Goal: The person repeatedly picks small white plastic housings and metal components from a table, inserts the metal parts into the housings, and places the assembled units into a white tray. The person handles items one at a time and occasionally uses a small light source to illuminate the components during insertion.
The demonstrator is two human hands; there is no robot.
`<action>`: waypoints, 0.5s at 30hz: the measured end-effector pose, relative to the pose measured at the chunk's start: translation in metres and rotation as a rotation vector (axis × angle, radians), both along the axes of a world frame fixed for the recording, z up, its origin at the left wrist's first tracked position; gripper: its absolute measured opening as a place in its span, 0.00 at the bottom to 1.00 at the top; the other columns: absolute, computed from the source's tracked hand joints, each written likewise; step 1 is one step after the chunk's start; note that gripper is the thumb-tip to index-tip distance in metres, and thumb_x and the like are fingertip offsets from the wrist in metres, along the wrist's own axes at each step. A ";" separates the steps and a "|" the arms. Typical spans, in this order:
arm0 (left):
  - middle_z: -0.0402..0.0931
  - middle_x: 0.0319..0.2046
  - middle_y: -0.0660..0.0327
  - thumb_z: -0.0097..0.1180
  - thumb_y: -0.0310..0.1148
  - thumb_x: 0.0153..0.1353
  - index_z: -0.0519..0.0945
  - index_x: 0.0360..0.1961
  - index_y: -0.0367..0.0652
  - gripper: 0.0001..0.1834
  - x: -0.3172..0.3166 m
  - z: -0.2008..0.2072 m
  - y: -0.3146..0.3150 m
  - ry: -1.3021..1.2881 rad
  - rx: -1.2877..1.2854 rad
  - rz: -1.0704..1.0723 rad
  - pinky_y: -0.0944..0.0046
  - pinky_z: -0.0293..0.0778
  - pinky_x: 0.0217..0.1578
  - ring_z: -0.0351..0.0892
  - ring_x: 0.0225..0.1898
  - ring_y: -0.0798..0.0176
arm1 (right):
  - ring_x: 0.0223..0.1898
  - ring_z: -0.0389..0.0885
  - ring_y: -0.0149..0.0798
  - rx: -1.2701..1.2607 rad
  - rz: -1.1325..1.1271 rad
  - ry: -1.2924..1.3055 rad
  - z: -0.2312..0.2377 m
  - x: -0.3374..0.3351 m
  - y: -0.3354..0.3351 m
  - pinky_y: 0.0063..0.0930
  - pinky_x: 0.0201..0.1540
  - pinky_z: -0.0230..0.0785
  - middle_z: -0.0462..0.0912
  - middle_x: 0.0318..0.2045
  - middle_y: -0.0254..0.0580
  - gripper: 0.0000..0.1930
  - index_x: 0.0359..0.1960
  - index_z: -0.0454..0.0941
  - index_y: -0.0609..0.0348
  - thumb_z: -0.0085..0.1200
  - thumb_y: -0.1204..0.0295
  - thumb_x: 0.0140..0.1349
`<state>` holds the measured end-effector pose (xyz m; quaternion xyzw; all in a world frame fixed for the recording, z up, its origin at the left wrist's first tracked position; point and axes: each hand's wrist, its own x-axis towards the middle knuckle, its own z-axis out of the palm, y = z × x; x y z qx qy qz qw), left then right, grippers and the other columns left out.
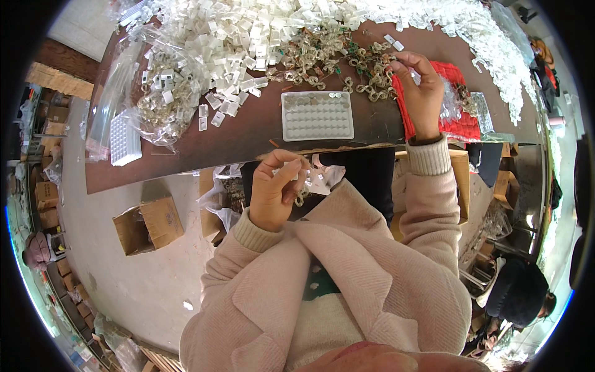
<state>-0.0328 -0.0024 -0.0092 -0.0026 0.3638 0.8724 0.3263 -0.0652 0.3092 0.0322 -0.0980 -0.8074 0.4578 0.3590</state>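
Note:
My left hand (pixel 273 189) is held low in front of the table edge, fingers curled together around a small whitish piece. A small brownish ring-shaped piece (pixel 301 198) shows just below those fingers; whether they grip it I cannot tell. Out over the table, my right hand (pixel 424 93) has its thumb and forefinger brought together at the right end of a pile of brownish ring-shaped pieces (pixel 317 54). What lies between the fingertips is too small to make out. A white gridded tray (pixel 317 131) sits between the hands, with a few small round pieces along its far row.
White rectangular plastic pieces (pixel 238 37) are heaped across the back of the table (pixel 204 149). A see-through bag (pixel 164 93) of mixed pieces and stacked white trays (pixel 126 141) stand at left. Red cloth (pixel 463 127) lies beneath my right wrist. A cardboard box (pixel 149 226) is on the floor.

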 end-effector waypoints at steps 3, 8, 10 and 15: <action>0.79 0.33 0.60 0.60 0.25 0.64 0.80 0.41 0.37 0.06 -0.003 0.015 0.006 0.257 -0.151 0.071 0.79 0.59 0.18 0.70 0.22 0.75 | 0.38 0.85 0.38 0.313 0.190 0.046 0.020 0.023 -0.038 0.37 0.57 0.71 0.87 0.34 0.36 0.09 0.37 0.85 0.56 0.68 0.78 0.54; 0.79 0.33 0.63 0.66 0.18 0.58 0.82 0.48 0.33 0.15 -0.009 0.032 0.009 0.728 -0.445 0.233 0.75 0.73 0.32 0.79 0.31 0.74 | 0.32 0.84 0.38 0.263 0.531 -0.037 0.027 0.052 -0.105 0.42 0.61 0.67 0.87 0.30 0.34 0.08 0.33 0.85 0.55 0.68 0.80 0.51; 0.80 0.33 0.63 0.66 0.18 0.59 0.83 0.46 0.33 0.13 -0.010 0.031 0.007 0.852 -0.479 0.263 0.75 0.73 0.32 0.78 0.31 0.74 | 0.31 0.84 0.37 0.207 0.581 -0.018 0.025 0.055 -0.115 0.42 0.61 0.66 0.86 0.28 0.34 0.08 0.34 0.85 0.57 0.68 0.80 0.51; 0.79 0.32 0.63 0.62 0.22 0.64 0.83 0.41 0.35 0.05 0.002 0.021 0.003 0.588 -0.305 0.308 0.76 0.64 0.24 0.70 0.25 0.75 | 0.32 0.85 0.38 -0.276 0.614 -0.191 0.017 0.062 -0.131 0.41 0.57 0.71 0.86 0.34 0.39 0.11 0.38 0.84 0.60 0.68 0.80 0.52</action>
